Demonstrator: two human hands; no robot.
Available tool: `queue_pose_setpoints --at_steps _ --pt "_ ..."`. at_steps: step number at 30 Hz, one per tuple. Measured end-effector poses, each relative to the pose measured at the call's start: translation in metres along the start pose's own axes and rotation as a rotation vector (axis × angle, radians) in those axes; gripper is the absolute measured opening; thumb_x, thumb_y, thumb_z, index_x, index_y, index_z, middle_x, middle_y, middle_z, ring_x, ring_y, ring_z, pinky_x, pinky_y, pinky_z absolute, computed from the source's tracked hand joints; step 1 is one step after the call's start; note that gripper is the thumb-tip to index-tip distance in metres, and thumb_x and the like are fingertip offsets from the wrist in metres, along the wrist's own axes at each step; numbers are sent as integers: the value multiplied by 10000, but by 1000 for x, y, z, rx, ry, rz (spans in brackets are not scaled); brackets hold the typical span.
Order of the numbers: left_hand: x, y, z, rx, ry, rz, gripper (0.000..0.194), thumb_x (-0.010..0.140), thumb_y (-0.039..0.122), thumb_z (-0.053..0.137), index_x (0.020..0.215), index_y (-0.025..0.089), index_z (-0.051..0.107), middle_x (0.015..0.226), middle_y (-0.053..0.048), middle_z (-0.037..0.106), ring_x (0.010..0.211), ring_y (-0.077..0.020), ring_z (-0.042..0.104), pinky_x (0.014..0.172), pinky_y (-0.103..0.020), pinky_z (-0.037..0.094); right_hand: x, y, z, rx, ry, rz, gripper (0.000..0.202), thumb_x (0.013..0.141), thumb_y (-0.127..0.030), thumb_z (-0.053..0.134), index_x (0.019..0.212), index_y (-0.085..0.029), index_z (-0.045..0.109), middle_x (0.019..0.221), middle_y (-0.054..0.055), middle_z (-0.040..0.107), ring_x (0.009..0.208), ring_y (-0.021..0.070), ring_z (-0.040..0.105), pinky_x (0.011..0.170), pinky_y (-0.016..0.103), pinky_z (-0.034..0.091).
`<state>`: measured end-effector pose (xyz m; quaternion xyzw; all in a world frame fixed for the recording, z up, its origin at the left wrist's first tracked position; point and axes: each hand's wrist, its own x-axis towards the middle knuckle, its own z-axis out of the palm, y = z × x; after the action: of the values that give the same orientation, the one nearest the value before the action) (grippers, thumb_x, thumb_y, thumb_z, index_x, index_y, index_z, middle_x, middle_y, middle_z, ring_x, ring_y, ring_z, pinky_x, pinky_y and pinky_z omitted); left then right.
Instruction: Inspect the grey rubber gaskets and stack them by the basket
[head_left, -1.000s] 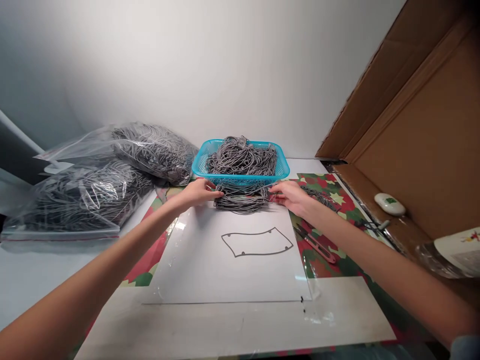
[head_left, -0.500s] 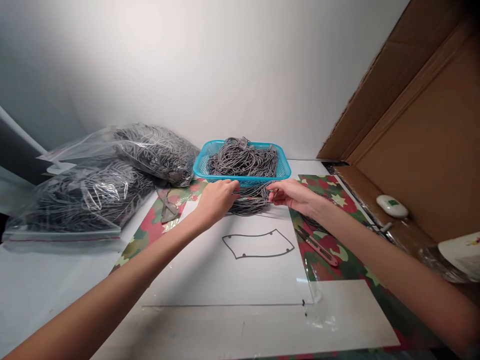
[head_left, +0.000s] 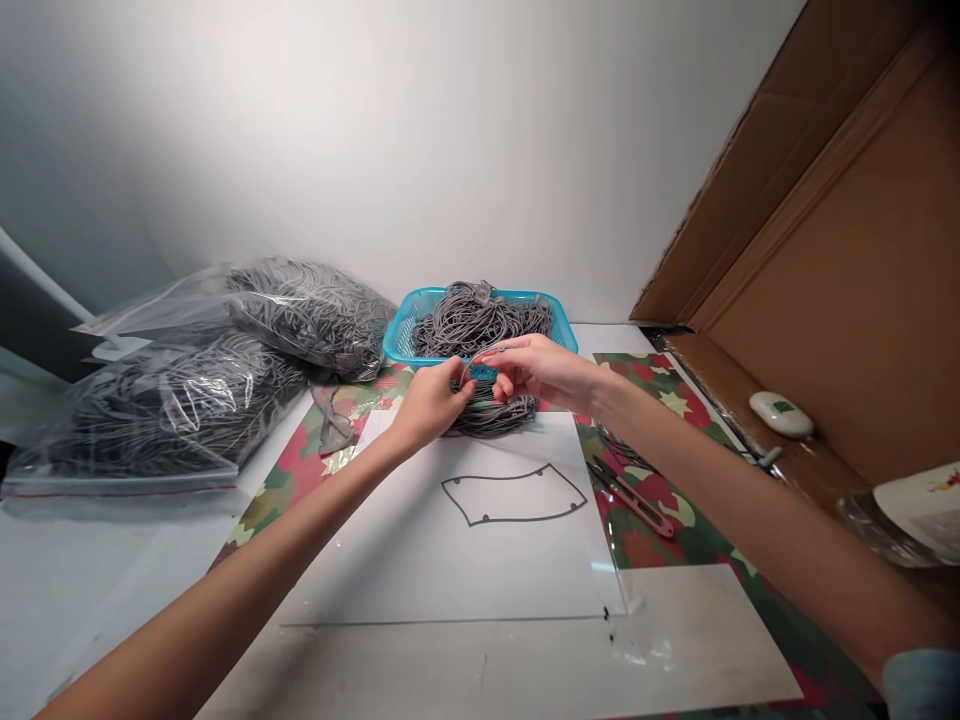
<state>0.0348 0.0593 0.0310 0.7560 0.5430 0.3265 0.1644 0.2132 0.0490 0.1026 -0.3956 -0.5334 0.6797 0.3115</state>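
Between my two hands runs a thin grey cord (head_left: 471, 362). My left hand (head_left: 431, 400) pinches one part of it between thumb and forefinger. My right hand (head_left: 544, 370) grips the cord at its fingertips, a little to the right and slightly higher. Just below the hands lies a bundle of grey cords (head_left: 491, 415), partly covered by my fingers. Behind them stands a blue plastic basket (head_left: 409, 352) heaped with more grey cords (head_left: 484, 318). A white sheet (head_left: 420, 570) with a dark curved outline drawn on it lies in front.
Two clear plastic bags (head_left: 187, 400) stuffed with grey cord sit at the left. Pink-handled thread snips (head_left: 637, 505) lie right of the sheet, near loose dark cords (head_left: 626, 450). A cardboard wall (head_left: 840, 230) bounds the right side, with a white oval case (head_left: 781, 413) beside it.
My right hand has moved left and slightly up, closer to my left hand. A single cord now shows raised between them, above the bundle.
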Motion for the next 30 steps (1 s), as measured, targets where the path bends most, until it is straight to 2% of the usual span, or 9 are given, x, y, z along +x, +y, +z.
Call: queue_pose_setpoints --at_steps 3,6,10,15,19,22,27,30 --pt "-4 -2 -8 -39 133 -100 86 792 270 527 732 209 526 667 13 589 610 -154 518 617 -268 352 -1 3 -3 42 73 48 140 865 -72 577 887 -124 705 449 -43 519 443 97 518 572 251 552" --pt "-6 -3 -16 -90 170 -177 90 769 280 529 718 211 500 612 35 542 589 -142 497 597 -255 340 -1 9 -11 71 183 104 149 822 -26 613 909 -131 673 483 -56 515 425 78 477 519 239 550" --pt "-2 -8 -23 -153 101 -262 71 664 249 593 695 201 551 512 67 488 522 -126 453 558 -246 314 0 19 -25 99 242 170 196 795 30 605 912 -126 629 540 -40 538 461 79 512 505 231 549" --pt "5 -12 -27 -290 -8 -344 209 595 290 663 755 179 588 509 73 478 453 -99 415 478 -229 301 1 29 -34 115 293 154 170 853 2 526 898 -133 619 582 -34 534 489 80 530 557 250 571" --pt "6 -7 -32 -383 -77 -344 301 582 272 666 845 180 554 537 85 456 491 -114 509 521 -245 438 2 36 -32 77 332 118 212 854 10 482 905 -132 630 590 -26 545 493 87 538 583 276 578" --pt "5 -6 -34 -354 -105 -320 255 613 276 646 826 190 535 562 79 468 504 -122 536 549 -279 494 5 41 -31 -1 379 90 260 822 38 475 905 -137 649 603 -21 572 485 83 540 579 266 570" --pt "1 -9 -30 -120 -93 -218 37 632 155 570 654 184 565 599 34 548 563 -140 556 624 -297 498 13 50 -34 -261 477 40 248 802 26 506 757 -128 695 631 14 635 501 81 555 548 219 515" --pt "0 -12 -24 53 -61 -148 173 649 88 505 619 177 650 689 -21 624 686 -182 605 756 -335 504 15 55 -35 -472 494 12 232 804 -7 543 765 -126 738 694 35 695 595 128 622 656 273 535"
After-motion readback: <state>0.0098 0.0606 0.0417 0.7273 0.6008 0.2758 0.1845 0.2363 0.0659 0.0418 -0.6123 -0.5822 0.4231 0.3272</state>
